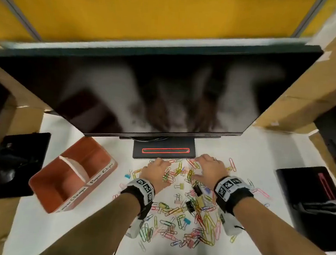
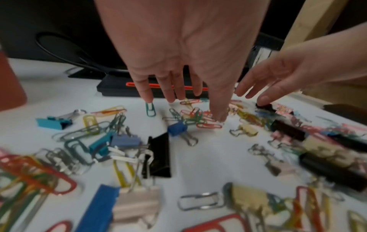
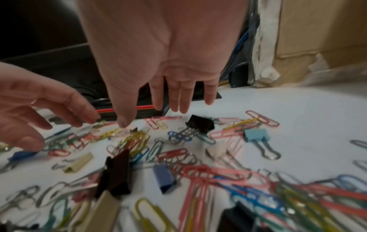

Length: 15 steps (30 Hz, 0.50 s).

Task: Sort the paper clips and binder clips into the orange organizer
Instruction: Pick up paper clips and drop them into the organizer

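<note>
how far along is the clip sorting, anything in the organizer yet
Nothing looks sorted yet: both compartments of the orange organizer appear empty. The left hand and right hand are spread over the far end of the pile, with no grip on anything. Still to sort: the whole scatter of paper clips and binder clips on the table.

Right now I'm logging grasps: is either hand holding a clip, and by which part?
Nothing is held. The left hand and right hand hover open, fingers straight, over the scattered clips.
</note>
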{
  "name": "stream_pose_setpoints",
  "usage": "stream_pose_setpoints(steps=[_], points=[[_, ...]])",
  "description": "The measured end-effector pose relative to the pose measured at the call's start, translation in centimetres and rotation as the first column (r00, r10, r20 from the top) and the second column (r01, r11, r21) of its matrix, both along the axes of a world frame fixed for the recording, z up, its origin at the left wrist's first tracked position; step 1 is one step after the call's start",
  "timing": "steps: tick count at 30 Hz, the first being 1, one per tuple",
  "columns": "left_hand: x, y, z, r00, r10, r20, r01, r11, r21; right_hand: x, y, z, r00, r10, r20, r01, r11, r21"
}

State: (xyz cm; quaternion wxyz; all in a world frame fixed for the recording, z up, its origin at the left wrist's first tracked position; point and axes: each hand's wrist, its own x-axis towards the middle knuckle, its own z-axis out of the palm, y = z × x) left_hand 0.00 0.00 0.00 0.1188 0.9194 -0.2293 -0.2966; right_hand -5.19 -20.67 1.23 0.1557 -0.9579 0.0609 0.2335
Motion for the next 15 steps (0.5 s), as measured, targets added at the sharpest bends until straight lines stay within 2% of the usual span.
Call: stream_pose_setpoints(steps=[4,10,15], points=[[0.8,0.3,-1.4,1.000,0.011,0.017,-0.010,0.999,-0.046,0.2,0.8,-1.6,0.998,-0.060,-0.001,0.060,0.995,-0.080],[1.5,0.2,-2.4,0.998,0.008,0.060,0.001,0.988,-0.152,0.2,0.7,-2.4,0.995,-0.095,-0.004,0.095,0.995,-0.008],[1.6,-0.3,-2.5,0.997,0.072,0.019,-0.069,0.991,-0.119,0.0,1.0,-2.7,0.994,-0.097,-0.047,0.100,0.994,0.055]])
